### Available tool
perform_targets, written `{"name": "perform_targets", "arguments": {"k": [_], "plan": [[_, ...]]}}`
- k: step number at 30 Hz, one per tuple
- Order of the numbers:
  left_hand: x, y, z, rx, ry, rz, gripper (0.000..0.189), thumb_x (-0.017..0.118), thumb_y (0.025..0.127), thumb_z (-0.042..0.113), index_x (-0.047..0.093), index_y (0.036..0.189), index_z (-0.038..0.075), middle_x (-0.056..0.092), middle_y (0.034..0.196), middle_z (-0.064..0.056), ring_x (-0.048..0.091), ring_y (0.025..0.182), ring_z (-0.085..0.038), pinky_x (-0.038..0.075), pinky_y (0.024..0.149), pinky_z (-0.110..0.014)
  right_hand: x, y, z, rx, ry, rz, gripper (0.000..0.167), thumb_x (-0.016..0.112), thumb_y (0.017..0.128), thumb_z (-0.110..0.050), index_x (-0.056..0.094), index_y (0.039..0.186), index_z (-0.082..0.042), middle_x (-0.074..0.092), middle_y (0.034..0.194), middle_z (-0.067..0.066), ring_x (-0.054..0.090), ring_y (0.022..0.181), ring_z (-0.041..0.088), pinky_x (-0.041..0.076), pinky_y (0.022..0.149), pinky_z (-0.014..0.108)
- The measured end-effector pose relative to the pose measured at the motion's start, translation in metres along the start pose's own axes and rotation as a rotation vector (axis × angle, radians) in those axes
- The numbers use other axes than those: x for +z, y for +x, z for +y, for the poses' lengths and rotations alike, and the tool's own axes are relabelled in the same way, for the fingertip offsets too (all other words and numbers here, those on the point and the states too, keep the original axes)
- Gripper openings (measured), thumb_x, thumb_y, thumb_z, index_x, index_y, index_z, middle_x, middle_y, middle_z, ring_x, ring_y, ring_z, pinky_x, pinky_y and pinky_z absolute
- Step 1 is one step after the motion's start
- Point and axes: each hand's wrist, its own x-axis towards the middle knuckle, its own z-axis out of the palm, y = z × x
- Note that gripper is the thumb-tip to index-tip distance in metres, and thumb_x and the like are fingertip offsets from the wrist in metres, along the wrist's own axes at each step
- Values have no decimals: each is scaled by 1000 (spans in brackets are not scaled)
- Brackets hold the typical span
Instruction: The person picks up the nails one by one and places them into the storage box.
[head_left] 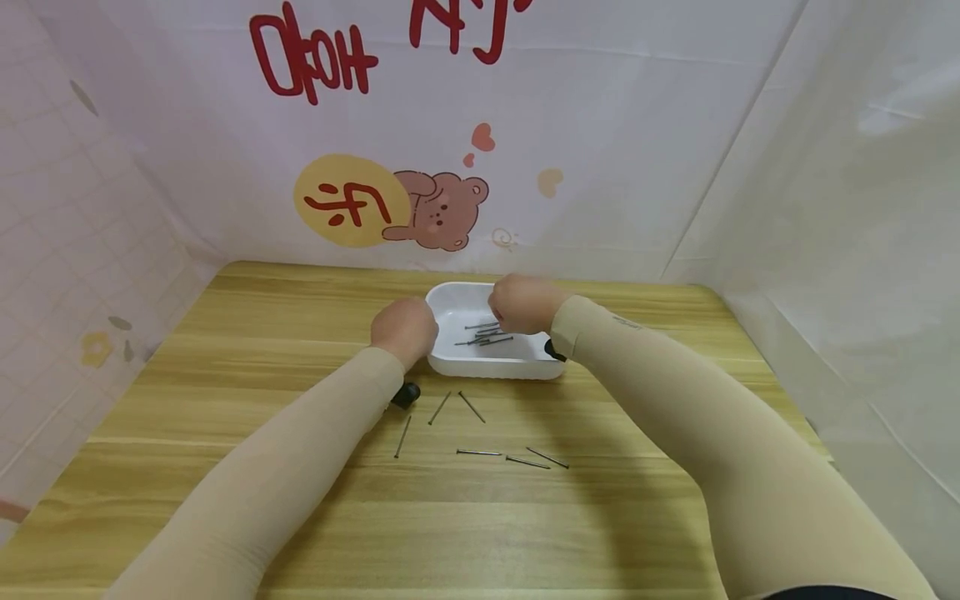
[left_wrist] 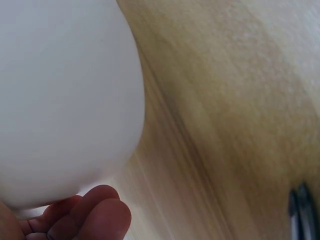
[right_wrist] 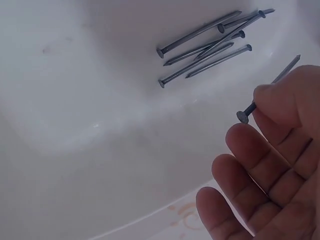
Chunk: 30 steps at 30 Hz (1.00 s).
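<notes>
A white plastic tray (head_left: 495, 368) stands on the table with several steel nails (head_left: 487, 335) lying loose in it. At its left end, my left hand (head_left: 406, 332) holds the rim; the left wrist view shows curled fingers (left_wrist: 102, 212) at the edge of the tray wall (left_wrist: 70, 100). Over the tray's right part, my right hand (head_left: 527, 303) pinches one nail (right_wrist: 243, 116) between thumb and forefinger, its flat head and point both visible. The other fingers of that hand are loosely bent. Below it in the right wrist view lie the crossed nails (right_wrist: 200, 37).
More nails lie scattered on the wooden table (head_left: 450, 533) in front of the tray, among them one nail (head_left: 478, 452) near the middle and another nail (head_left: 402, 437) by the left sleeve. A printed cloth (head_left: 600, 125) hangs behind the table.
</notes>
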Motion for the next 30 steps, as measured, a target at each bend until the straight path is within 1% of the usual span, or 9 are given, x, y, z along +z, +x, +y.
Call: {"name": "perform_targets", "arguments": {"k": [4, 8, 10, 14, 22, 30], "plan": [[0, 1, 0, -4, -3, 1, 25, 53, 100, 13, 75, 102, 2, 72, 96, -11, 63, 78, -25, 50, 59, -34, 1, 6, -2, 29, 22, -57, 13, 64, 95, -15, 69, 83, -14, 67, 83, 1, 61, 80, 19, 54, 80, 37], [0, 0, 0, -3, -7, -2, 25, 53, 101, 13, 75, 103, 1, 72, 94, -11, 63, 77, -25, 50, 58, -34, 1, 12, -3, 59, 57, -109, 13, 63, 96, -16, 69, 85, -14, 68, 85, 1, 60, 80, 19, 54, 79, 38], [0, 0, 0, -4, -7, -3, 25, 52, 101, 13, 75, 103, 1, 72, 94, -11, 63, 77, -25, 50, 57, -34, 1, 15, -3, 65, 74, -129, 12, 63, 96, -16, 69, 86, -14, 68, 85, 0, 60, 80, 19, 53, 79, 37], [-1, 0, 0, -7, -4, -7, 26, 52, 102, 13, 75, 105, 1, 72, 95, -11, 63, 78, -25, 50, 58, -34, 2, 22, -1, 52, 83, -153, 10, 64, 95, -15, 69, 87, -14, 67, 85, 0, 59, 79, 17, 53, 77, 35], [-1, 0, 1, -11, -9, -12, 26, 53, 101, 13, 75, 107, 1, 73, 97, -11, 64, 79, -25, 51, 59, -35, 2, 31, -1, 58, 29, -216, 12, 62, 97, -16, 69, 88, -13, 67, 87, 0, 58, 81, 18, 53, 79, 37], [0, 1, 1, -7, -12, -4, 26, 53, 101, 12, 74, 109, 0, 73, 98, -11, 64, 79, -25, 51, 59, -34, 6, 35, -5, 28, -63, -264, 15, 60, 98, -17, 69, 87, -12, 65, 87, 1, 54, 80, 19, 51, 80, 36]]}}
